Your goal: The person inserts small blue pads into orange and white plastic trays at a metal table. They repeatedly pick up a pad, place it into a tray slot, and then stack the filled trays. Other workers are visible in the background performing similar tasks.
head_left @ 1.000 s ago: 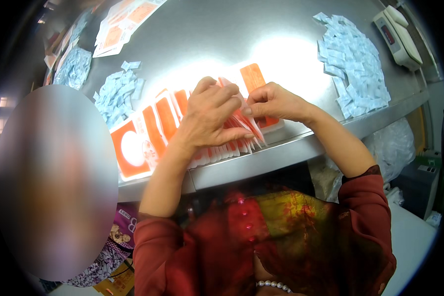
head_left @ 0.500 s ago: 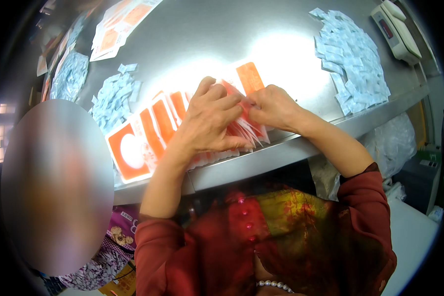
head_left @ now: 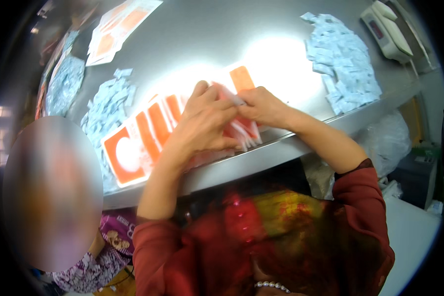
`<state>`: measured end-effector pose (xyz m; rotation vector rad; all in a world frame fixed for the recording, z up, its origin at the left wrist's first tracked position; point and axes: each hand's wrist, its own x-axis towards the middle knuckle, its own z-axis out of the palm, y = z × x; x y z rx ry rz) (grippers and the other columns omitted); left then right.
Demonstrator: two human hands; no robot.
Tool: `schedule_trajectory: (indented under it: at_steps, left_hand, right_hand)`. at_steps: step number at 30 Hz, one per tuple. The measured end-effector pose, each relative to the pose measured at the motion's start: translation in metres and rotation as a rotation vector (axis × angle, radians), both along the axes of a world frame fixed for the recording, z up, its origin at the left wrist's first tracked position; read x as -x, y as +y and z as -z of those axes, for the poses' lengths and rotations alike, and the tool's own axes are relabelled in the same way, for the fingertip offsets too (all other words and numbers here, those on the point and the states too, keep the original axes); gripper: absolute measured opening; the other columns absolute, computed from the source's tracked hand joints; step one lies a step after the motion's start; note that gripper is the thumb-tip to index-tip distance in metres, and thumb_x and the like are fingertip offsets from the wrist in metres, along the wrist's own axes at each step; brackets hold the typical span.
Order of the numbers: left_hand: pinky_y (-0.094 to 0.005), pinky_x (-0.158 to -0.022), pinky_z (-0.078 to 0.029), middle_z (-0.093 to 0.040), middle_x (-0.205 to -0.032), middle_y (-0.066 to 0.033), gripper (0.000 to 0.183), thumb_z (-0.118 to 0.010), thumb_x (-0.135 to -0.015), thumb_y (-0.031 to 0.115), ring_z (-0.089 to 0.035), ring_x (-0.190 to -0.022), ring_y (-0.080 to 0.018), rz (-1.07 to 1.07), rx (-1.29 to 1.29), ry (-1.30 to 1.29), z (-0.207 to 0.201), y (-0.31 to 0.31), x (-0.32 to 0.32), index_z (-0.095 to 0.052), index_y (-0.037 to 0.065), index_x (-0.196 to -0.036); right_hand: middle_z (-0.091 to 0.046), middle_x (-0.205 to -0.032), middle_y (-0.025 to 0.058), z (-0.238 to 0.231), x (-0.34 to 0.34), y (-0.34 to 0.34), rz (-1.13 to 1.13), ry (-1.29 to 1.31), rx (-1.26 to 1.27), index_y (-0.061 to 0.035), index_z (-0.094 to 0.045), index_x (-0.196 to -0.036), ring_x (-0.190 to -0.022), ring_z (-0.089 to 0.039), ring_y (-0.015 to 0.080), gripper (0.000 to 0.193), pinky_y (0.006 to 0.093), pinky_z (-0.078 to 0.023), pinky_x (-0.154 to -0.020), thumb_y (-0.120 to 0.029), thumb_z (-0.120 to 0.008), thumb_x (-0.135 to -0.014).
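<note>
Orange-and-white flat pouches (head_left: 125, 154) lie overlapping in a slanted row along the near edge of the steel table (head_left: 202, 42). My left hand (head_left: 204, 121) is closed over the right part of the row, fingers curled at the far side and thumb near the front edge. Under and beside it, a fanned bunch of pouches (head_left: 246, 132) stands with its edges apart. My right hand (head_left: 265, 106) pinches the bunch at its upper right side; its fingertips are partly hidden. Just beyond the hands lies one more orange-and-white pouch (head_left: 241, 78).
Small pale blue sachets form a large pile (head_left: 343, 64) at right and a smaller pile (head_left: 108, 98) at left. More pouches (head_left: 121, 29) lie at the far left. A white scale (head_left: 387, 32) stands far right. A person in a patterned sleeve (head_left: 86, 274) is close on my left.
The whole view has shifted slightly to the left. Both hands stay at the bunch, and the pouch edges between them have moved and look blurred.
</note>
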<state>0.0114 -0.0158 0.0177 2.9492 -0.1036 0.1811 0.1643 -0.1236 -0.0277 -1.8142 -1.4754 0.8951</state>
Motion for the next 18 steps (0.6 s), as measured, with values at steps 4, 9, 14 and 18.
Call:
schedule_trajectory:
  at_steps: [4, 9, 14, 18]
  left_hand:
    - [-0.0386, -0.083, -0.036, -0.061, -0.084, -0.0026, 0.056, -0.074, -0.048, 0.05, -0.046, -0.076, -0.0242, 0.021, -0.058, -0.156, 0.014, -0.003, -0.002, -0.062, 0.005, -0.08]
    - [-0.0419, -0.087, -0.039, -0.046, -0.058, -0.0026, 0.043, -0.079, -0.043, 0.04, -0.049, -0.071, -0.0207, 0.013, -0.042, -0.189, 0.014, -0.004, 0.0, -0.055, 0.006, -0.055]
    - [-0.043, -0.086, -0.041, -0.044, -0.057, -0.0035, 0.035, -0.077, -0.039, 0.024, -0.049, -0.064, -0.0215, 0.039, -0.094, -0.301, 0.021, 0.004, 0.013, -0.048, 0.008, -0.051]
    - [-0.0419, -0.087, -0.043, -0.044, -0.056, -0.0046, 0.035, -0.077, -0.038, 0.022, -0.05, -0.065, -0.0216, 0.043, -0.059, -0.335, 0.021, 0.005, 0.016, -0.048, 0.007, -0.051]
  right_hand:
    - [-0.06, -0.074, 0.0221, 0.014, 0.0, 0.006, -0.074, -0.24, 0.057, -0.0006, -0.058, -0.086, -0.072, -0.059, 0.0386, 0.02, 0.0454, -0.047, -0.066, -0.017, -0.051, -0.079]
    - [-0.063, -0.073, 0.0195, 0.003, -0.006, 0.001, 0.095, -0.167, 0.112, 0.0, -0.061, -0.087, -0.065, -0.062, 0.0319, 0.019, 0.042, -0.049, -0.059, -0.009, -0.053, -0.073]
    - [-0.061, -0.067, 0.0132, 0.007, -0.017, 0.003, 0.204, 0.071, 0.124, 0.0023, -0.063, -0.083, -0.055, -0.059, 0.021, 0.02, 0.0317, -0.046, -0.049, -0.011, -0.059, -0.069]
    - [-0.057, -0.062, 0.005, -0.009, -0.026, -0.005, 0.138, 0.202, 0.232, -0.0003, -0.063, -0.079, -0.052, -0.055, 0.0134, 0.027, 0.0253, -0.043, -0.046, -0.025, -0.069, -0.07]
